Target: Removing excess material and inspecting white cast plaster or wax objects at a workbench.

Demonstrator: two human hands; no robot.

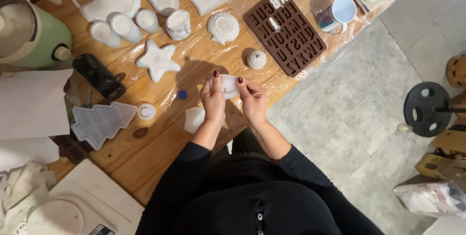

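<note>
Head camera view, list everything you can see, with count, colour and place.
small mould: one, white, held in both hands
star mould: one, white, table centre
tree mould: one, pale grey, table left
letter mould: one, brown, table right
mug: one, white, far right corner
ball: one, white, beside letter mould
cups: three, white, upper left
appliance: one, green, far left
table: one, wooden
left hand: on small mould
right hand: on small mould
</note>
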